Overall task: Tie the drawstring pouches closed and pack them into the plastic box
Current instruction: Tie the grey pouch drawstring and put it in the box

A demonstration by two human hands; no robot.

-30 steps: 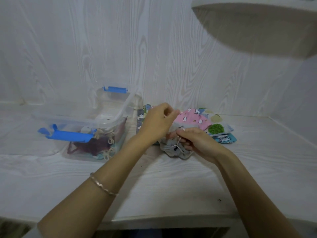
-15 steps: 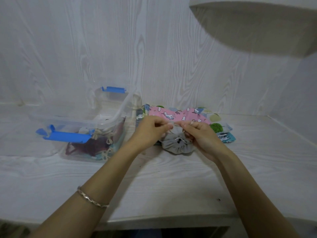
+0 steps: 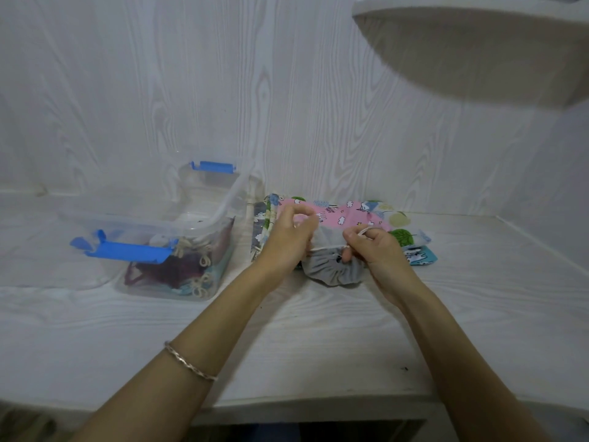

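A grey drawstring pouch point(image 3: 331, 270) lies gathered on the white table, just in front of a pile of flat patterned pouches point(image 3: 344, 215). My left hand point(image 3: 287, 240) pinches the cream drawstring at the pouch's left side. My right hand point(image 3: 376, 247) pinches the other end of the string at the right, with a loop showing above its fingers. The string runs taut between both hands across the pouch's neck. To the left stands the clear plastic box point(image 3: 204, 291) with blue latches, holding several tied pouches in dark red and teal.
The box's clear lid point(image 3: 105, 224) with a blue clip point(image 3: 127, 250) rests against the box on the left. A white wall rises close behind. A rounded shelf point(image 3: 471, 49) overhangs at the upper right. The table's front edge point(image 3: 318, 406) lies near my forearms.
My hands have dropped from above the pouch and pulled apart sideways, drawing the string tight. The pouch's neck has gathered and the pink pouch behind is uncovered.
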